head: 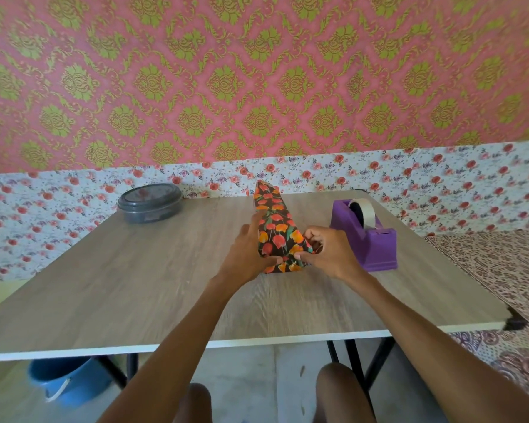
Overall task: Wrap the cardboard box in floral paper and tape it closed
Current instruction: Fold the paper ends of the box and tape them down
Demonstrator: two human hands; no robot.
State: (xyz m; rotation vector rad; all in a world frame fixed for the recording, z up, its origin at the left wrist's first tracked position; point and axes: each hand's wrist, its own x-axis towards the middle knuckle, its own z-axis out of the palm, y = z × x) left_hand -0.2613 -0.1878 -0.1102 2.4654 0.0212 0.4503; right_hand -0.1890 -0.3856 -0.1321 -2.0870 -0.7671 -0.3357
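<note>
Left hand [245,254] presses, right hand [330,254] pinches dark tulip-printed floral paper [275,227].

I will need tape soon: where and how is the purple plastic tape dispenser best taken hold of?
Probably at the low near end of the purple plastic tape dispenser, from above, gripping across its flat long sides. The white tape roll fills the far half, and the right hand is beside it.
</note>
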